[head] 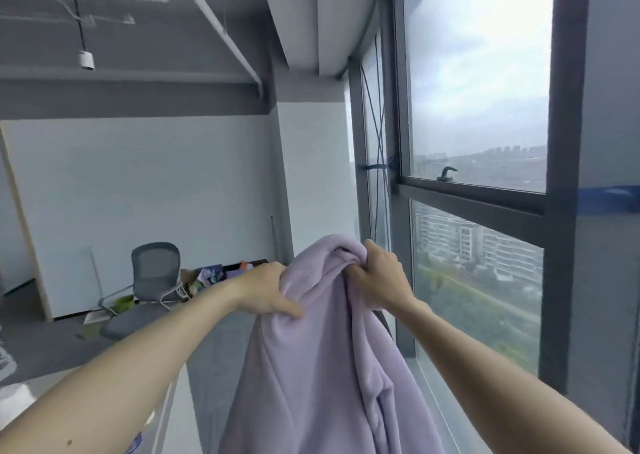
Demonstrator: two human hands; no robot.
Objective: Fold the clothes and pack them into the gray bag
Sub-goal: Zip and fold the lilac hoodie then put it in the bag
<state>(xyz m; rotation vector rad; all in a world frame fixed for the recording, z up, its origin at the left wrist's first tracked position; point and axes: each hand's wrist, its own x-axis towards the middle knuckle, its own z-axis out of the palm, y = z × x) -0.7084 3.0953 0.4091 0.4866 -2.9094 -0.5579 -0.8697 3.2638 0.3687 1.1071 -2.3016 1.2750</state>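
Note:
A pale lilac fleece garment hangs in the air in front of me, held up by its top edge. My left hand grips the left side of that bunched top edge, thumb pressed over the cloth. My right hand clutches the right side, fingers curled into a fold. The cloth drops straight down between my forearms and out of the bottom of the view. The gray bag is not in view.
A tall window with a dark frame runs along the right. A grey office chair stands at the far left by a white wall, with clutter on a desk behind it. A pale surface lies below my left arm.

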